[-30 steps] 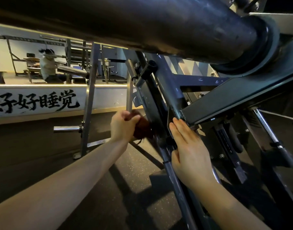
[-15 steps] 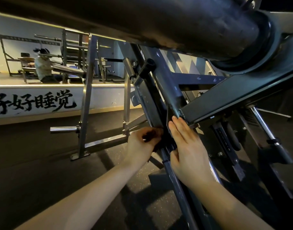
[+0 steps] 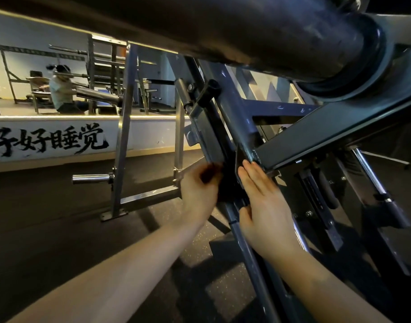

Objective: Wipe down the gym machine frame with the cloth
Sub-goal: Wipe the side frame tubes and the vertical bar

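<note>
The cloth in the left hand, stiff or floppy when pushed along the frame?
Probably floppy: the cloth is wadded small inside the left hand. Likely light, since curled fingers alone hold it. It may snag on edges of the frame.

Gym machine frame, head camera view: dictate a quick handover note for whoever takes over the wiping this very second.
Left hand: grips the dark bunched cloth, pressing it against the left side of the slanted post of the dark grey steel gym machine frame, beside the welded joint.
Right hand: fingers straight, resting flat on the same post at the joint; holds nothing.
Done: the picture does not show which surfaces are already wiped.
Left: probably work the cloth along the post, then over the rest of the frame.
</note>
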### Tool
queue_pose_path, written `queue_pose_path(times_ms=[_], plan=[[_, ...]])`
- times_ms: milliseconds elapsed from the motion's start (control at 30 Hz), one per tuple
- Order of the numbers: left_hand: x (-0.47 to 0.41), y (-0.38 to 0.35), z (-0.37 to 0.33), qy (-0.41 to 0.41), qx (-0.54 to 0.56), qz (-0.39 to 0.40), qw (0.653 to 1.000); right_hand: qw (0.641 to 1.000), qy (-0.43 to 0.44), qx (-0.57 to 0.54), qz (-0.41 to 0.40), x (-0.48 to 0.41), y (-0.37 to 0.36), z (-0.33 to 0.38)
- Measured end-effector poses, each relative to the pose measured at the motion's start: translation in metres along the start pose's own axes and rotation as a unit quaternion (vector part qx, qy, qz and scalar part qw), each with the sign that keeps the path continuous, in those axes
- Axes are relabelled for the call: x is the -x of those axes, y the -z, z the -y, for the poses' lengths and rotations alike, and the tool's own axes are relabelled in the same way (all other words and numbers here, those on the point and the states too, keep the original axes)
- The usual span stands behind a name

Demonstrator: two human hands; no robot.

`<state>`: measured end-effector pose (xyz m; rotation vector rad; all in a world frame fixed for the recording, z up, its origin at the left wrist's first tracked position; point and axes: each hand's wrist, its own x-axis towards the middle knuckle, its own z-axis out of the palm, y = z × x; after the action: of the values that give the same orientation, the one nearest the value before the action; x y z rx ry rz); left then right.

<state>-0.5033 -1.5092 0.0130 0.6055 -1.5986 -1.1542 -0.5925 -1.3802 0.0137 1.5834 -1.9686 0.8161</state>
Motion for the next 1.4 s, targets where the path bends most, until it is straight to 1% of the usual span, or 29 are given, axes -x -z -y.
queue_pose_path(times_ms=[33,67,133,167,233,300,333,400,467,533,567,633,667,733,800,833,867,900,967,1033,1067,1100,1200,1233,1333,1400], plan=[[0.008,0.0,0.005,-0.001,0.001,0.021,1.0,1.0,0.001,0.0,-0.002,0.0,0.0,0.0],[0.007,0.002,0.004,-0.004,-0.003,0.026,1.0,1.0,0.0,0.001,-0.004,0.0,0.001,0.001],[-0.021,0.006,-0.007,-0.02,-0.03,0.002,0.999,1.0,-0.005,-0.001,0.003,0.0,0.002,0.002],[-0.044,0.007,-0.016,-0.015,-0.016,-0.02,1.0,1.0,-0.007,-0.004,0.007,0.0,0.003,0.003],[-0.09,0.014,-0.039,0.029,0.038,-0.075,0.996,1.0,-0.004,-0.018,0.0,0.001,0.003,0.002],[-0.115,0.014,-0.047,0.029,0.017,-0.126,0.991,0.999,-0.005,-0.032,-0.007,0.002,0.002,0.001],[-0.115,0.01,-0.044,0.024,0.014,-0.135,0.99,0.999,-0.007,-0.034,-0.008,0.001,0.001,0.001],[-0.09,0.004,-0.033,0.015,0.022,-0.12,0.992,1.0,-0.006,-0.026,-0.01,0.001,-0.002,0.002],[-0.049,0.0,-0.015,-0.004,-0.003,-0.073,0.997,1.0,-0.009,-0.016,-0.014,0.0,-0.004,0.001],[-0.02,0.002,-0.002,0.014,-0.014,-0.032,0.999,1.0,-0.007,-0.016,-0.019,-0.001,-0.005,0.002],[-0.018,0.004,0.0,0.023,-0.013,-0.017,1.0,1.0,-0.008,-0.017,-0.02,0.0,-0.005,0.002],[-0.039,0.01,-0.008,-0.003,-0.031,0.008,0.999,1.0,-0.017,-0.018,-0.019,0.0,-0.004,0.004],[-0.057,0.013,-0.015,-0.013,-0.018,0.0,1.0,0.999,-0.017,-0.021,-0.019,0.0,-0.003,0.005],[-0.095,0.015,-0.036,0.001,0.015,-0.072,0.997,0.999,-0.016,-0.031,-0.025,0.0,0.0,0.006],[-0.113,0.01,-0.046,-0.008,-0.003,-0.146,0.989,0.999,-0.018,-0.033,-0.023,0.0,0.002,0.007],[-0.109,0.006,-0.045,-0.014,-0.008,-0.159,0.987,0.999,-0.018,-0.03,-0.018,0.0,0.003,0.007],[-0.1,0.003,-0.041,-0.016,-0.006,-0.15,0.989,0.999,-0.018,-0.026,-0.011,0.0,0.004,0.008],[-0.088,0.004,-0.031,-0.02,-0.006,-0.122,0.992,1.0,-0.019,-0.02,-0.002,0.0,0.004,0.009],[-0.059,0.012,-0.011,-0.027,-0.033,-0.026,0.999,1.0,-0.021,-0.007,0.018,0.0,0.004,0.008],[-0.039,0.027,0.001,0.012,-0.039,0.064,0.997,0.999,-0.019,-0.001,0.028,-0.001,0.007,0.008],[-0.036,0.035,0.004,0.04,-0.025,0.078,0.996,0.999,-0.017,0.002,0.035,-0.001,0.009,0.009],[-0.038,0.043,0.005,0.056,-0.004,0.07,0.996,0.999,-0.016,0.004,0.042,-0.001,0.011,0.009],[-0.058,0.057,-0.002,0.064,0.066,0.015,0.996,0.999,-0.017,-0.002,0.038,-0.001,0.013,0.01],[-0.067,0.059,-0.006,0.07,0.074,-0.003,0.995,0.999,-0.021,-0.004,0.034,0.0,0.012,0.01],[-0.091,0.056,-0.014,0.075,0.044,-0.057,0.995,1.0,-0.02,-0.016,0.011,0.001,0.007,0.01],[-0.104,0.05,-0.012,0.072,0.021,-0.072,0.995,0.999,-0.021,-0.024,-0.001,0.001,0.004,0.007]])
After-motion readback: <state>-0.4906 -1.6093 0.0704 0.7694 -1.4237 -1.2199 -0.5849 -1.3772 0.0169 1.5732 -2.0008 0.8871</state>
